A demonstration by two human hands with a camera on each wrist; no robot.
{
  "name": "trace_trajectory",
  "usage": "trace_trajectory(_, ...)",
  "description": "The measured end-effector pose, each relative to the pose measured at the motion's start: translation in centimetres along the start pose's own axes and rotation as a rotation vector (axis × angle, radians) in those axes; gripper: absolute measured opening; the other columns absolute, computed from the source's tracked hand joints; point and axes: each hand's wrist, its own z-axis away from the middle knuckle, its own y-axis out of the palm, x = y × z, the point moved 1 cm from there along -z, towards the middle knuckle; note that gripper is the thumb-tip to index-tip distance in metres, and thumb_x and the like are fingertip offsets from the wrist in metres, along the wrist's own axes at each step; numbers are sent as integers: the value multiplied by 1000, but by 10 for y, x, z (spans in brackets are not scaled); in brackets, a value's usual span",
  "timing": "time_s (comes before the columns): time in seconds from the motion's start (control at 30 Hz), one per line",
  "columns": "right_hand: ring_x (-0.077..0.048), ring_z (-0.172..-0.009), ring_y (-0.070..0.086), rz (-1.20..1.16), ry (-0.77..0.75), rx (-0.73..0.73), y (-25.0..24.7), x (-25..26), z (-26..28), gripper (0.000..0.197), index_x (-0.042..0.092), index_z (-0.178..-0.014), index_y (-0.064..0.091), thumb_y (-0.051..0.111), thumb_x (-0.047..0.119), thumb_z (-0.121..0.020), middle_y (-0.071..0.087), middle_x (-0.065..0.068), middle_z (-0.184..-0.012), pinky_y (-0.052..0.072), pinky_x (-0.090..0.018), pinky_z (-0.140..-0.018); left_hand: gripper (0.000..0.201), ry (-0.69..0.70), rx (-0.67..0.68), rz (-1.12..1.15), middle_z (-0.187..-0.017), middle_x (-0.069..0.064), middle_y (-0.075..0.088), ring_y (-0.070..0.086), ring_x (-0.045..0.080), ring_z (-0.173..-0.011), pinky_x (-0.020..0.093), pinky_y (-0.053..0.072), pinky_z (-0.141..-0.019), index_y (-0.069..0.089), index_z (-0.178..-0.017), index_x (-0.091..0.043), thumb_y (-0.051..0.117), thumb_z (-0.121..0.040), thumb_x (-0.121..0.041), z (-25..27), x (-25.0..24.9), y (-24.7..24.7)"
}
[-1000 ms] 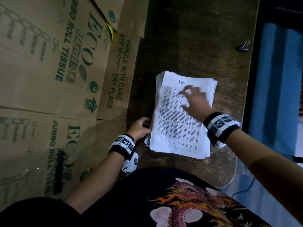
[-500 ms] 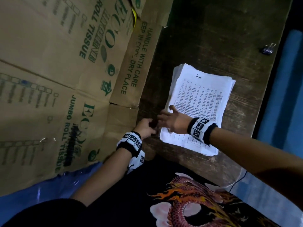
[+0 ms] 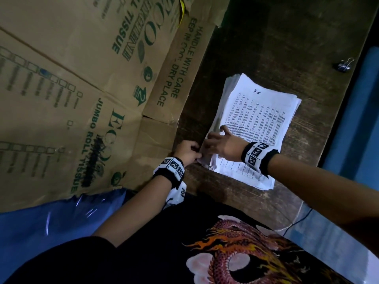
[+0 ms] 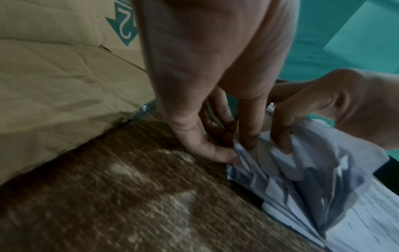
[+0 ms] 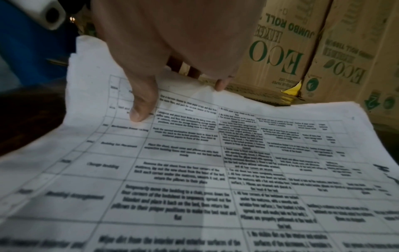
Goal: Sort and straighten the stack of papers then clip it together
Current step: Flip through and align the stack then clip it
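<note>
The stack of papers (image 3: 260,128) lies on the wooden table (image 3: 287,48), its near-left corner fanned; a slip there could crease sheets or skew them further. The left hand (image 3: 187,151) pinches that corner; the right hand (image 3: 223,145) curls over it, thumb on top. The binder clip (image 3: 344,65) sits far right.

From my seat, the stack of papers (image 3: 258,128) lies on the tabletop (image 3: 256,48), toward its right half. Flattened cardboard boxes (image 3: 82,89) stand along the tabletop's left edge. The binder clip (image 3: 344,65) sits on the tabletop beyond the stack and to its right, well apart from it, near the right edge. My hands meet at the stack's near left corner: the left hand (image 3: 187,151) just outside it, the right hand (image 3: 222,145) on top of it.
</note>
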Motion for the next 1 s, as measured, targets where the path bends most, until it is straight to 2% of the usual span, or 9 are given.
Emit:
trace_trajectory(0.1, -27, -106, 57, -30, 4, -53, 2, 2, 1, 63, 26, -115, 63, 86, 10, -59, 63, 4, -112, 39, -52, -85, 32, -11, -16, -6, -92, 11, 64, 66, 30, -94, 46, 56, -86, 67, -105, -7, 71, -75, 2, 2, -2, 0)
trace_trajectory(0.3, -26, -99, 61, 34, 2, -88, 3, 2, -1, 59, 26, -112, 67, 81, 2, -60, 65, -1, -103, 44, -50, -82, 24, -9, -83, 37, -92, 19, 69, 66, 28, -77, 40, 59, -75, 70, -106, 0, 67, -83, 2, 8, -6, 2)
trace_trajectory(0.43, -24, -112, 56, -58, 19, -85, 1, -3, 1, 62, 34, -128, 57, 75, 9, -75, 64, 8, -119, 29, -48, -94, 25, 16, -114, -28, -91, 15, 70, 68, 29, -85, 39, 60, -78, 71, -105, -4, 66, -81, 4, 10, -8, 2)
trace_trajectory(0.57, -26, -108, 59, -111, -32, 5, -9, -13, 5, 44, 29, -111, 68, 82, 19, -70, 70, 7, -107, 34, -47, -92, 21, 67, -132, -129, -87, 12, 72, 65, 21, -77, 23, 52, -73, 72, -100, -11, 70, -81, -4, 12, -10, 1)
trace_trajectory(0.7, -23, -114, 52, -132, 5, -61, -17, -17, -1, 40, 31, -112, 67, 76, 18, -76, 70, 9, -108, 30, -47, -94, 18, 50, -129, -184, -94, 12, 70, 65, 28, -89, 33, 56, -80, 71, -97, -14, 61, -84, -5, 15, -11, 3)
trace_trajectory(0.77, -21, -117, 48, -148, 11, -54, -20, -14, -10, 44, 29, -120, 62, 73, 17, -79, 67, 7, -115, 29, -47, -97, 5, 55, -103, -186, -87, 9, 68, 63, 26, -82, 32, 52, -74, 66, -84, -17, 62, -88, -18, 19, -14, 5)
trace_trajectory(0.87, -19, -135, 33, -105, 44, 54, -20, -9, -21, 60, 28, -143, 40, 64, 19, -88, 52, 1, -137, 21, -48, -109, 16, -24, -40, -108, -83, 7, 63, 59, 21, -72, 27, 51, -59, 64, -89, -10, 56, -93, -23, 19, -11, 9)
trace_trajectory(0.93, -18, -141, 25, -91, 52, 99, -17, -8, -24, 66, 27, -148, 30, 61, 19, -91, 44, 0, -146, 16, -46, -112, 8, -62, 23, -27, -92, 12, 67, 64, 23, -79, 35, 60, -67, 65, -95, -5, 62, -88, -9, 19, -7, 9)
trace_trajectory(1.0, -19, -143, 22, -120, 42, 126, -13, -7, -27, 67, 27, -149, 29, 61, 17, -91, 41, 0, -148, 14, -45, -113, 33, -64, 76, -34, -103, 12, 70, 65, 26, -95, 44, 56, -87, 66, -102, -8, 75, -72, 2, 20, -4, 8)
